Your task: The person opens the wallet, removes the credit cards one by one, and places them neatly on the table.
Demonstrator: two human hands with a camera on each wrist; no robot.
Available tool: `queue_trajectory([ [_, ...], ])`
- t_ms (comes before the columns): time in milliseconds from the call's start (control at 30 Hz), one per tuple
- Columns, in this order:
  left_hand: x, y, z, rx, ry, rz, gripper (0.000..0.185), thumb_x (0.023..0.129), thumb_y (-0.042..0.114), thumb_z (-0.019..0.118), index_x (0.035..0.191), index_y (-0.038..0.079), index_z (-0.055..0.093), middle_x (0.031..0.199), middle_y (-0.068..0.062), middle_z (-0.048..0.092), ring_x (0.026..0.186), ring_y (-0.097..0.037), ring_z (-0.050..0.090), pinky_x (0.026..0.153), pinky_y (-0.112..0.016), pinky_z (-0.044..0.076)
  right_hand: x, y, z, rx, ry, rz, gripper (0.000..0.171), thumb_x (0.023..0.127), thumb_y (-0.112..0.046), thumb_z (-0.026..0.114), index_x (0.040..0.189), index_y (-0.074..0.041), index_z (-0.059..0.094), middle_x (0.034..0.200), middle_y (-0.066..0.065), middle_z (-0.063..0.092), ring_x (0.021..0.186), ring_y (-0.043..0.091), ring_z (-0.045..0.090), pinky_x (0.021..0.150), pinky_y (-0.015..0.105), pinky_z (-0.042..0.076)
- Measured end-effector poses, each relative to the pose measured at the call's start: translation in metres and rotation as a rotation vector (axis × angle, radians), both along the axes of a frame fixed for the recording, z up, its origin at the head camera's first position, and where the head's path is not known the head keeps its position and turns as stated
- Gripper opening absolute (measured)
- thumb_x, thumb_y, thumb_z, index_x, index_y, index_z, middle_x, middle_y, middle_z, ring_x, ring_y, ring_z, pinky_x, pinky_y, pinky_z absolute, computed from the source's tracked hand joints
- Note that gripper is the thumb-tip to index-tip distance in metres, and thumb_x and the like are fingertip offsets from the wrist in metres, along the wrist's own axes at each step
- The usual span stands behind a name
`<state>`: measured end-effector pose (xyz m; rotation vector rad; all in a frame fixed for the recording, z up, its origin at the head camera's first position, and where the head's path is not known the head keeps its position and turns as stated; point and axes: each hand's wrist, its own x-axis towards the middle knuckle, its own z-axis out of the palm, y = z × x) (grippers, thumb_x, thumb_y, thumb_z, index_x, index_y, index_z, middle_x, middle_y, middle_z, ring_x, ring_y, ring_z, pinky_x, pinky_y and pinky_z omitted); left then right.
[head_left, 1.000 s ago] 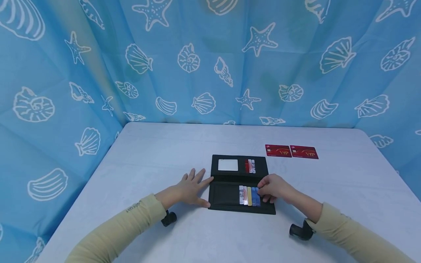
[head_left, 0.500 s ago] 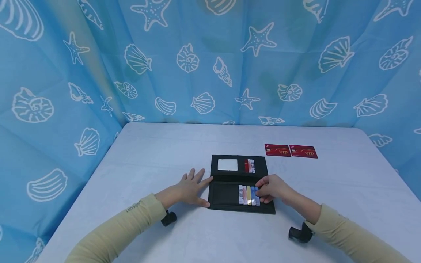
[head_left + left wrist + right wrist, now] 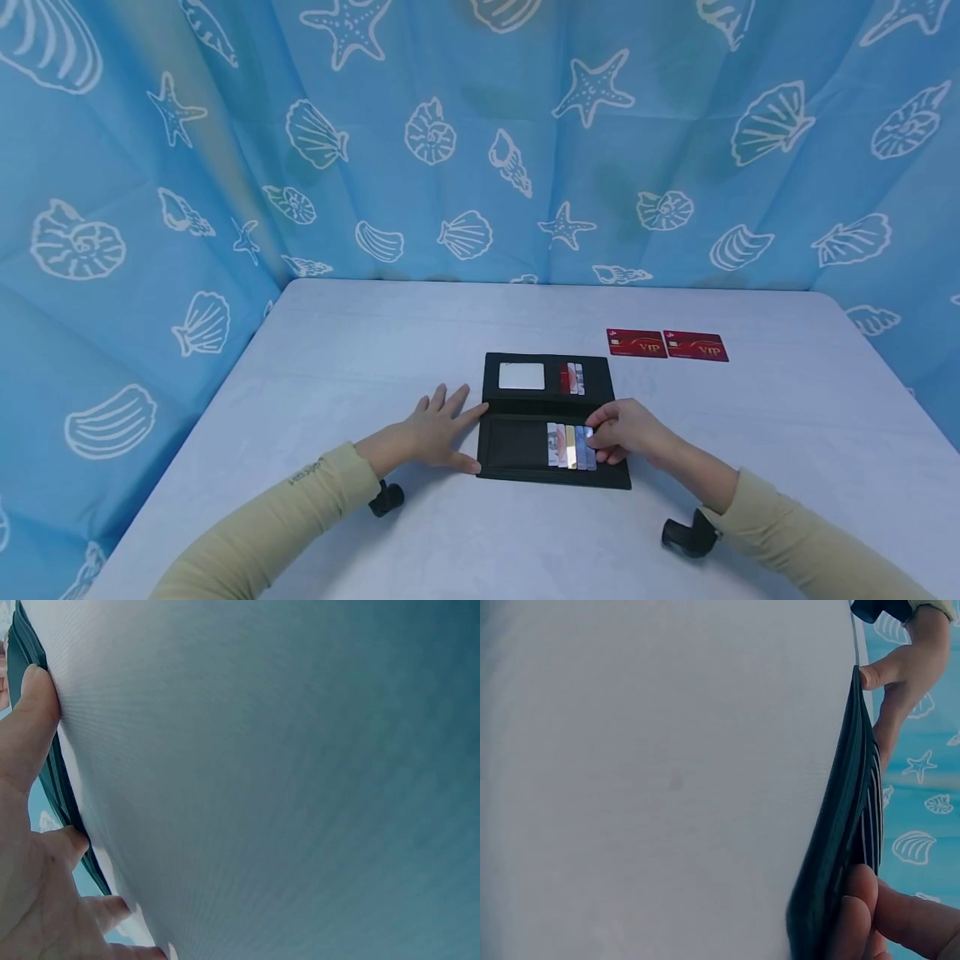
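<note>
A black bifold wallet [image 3: 517, 446] lies spread out on the table, with a row of overlapping cards in its near half. At the right end of that row, my right hand [image 3: 630, 429] pinches a blue card [image 3: 589, 458] between thumb and fingertips. The right wrist view has those fingers [image 3: 862, 885] beside the card edges, low along the wallet's side. My left hand [image 3: 435, 437] is spread flat, its thumb and index fingertip against the wallet's left edge. From the left wrist, the thumb [image 3: 37, 705] shows touching that edge.
The wallet's far half holds a white window panel [image 3: 522, 376] and a few cards [image 3: 572, 379]. Two red VIP cards [image 3: 637, 343] [image 3: 696, 346] lie side by side behind it on the white table [image 3: 375, 333]. A blue seashell curtain [image 3: 480, 150] hangs at the back.
My right lower fingers have shifted slightly, so more of the rightmost blue card shows. The left hand, the wallet and the red cards stay in place.
</note>
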<state>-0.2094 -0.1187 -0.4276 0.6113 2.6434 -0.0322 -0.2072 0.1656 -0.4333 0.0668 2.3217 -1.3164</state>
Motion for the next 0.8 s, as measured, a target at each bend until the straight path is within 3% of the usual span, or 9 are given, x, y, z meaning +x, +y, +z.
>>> queue_trajectory([
  [800,-0.001,0.000,0.000,0.023,-0.007,0.010,0.092,0.073,0.064,0.061,0.147,0.027,0.019,0.154,-0.008,0.006,0.139,-0.040,0.005,0.109,-0.055,0.014,-0.005,0.016,0.000,0.071,-0.043,0.014,0.029,0.082,-0.007,0.065,0.107,0.005,0.055,0.077,0.009,0.060,0.057,0.016,0.061,0.057,0.025,0.052],
])
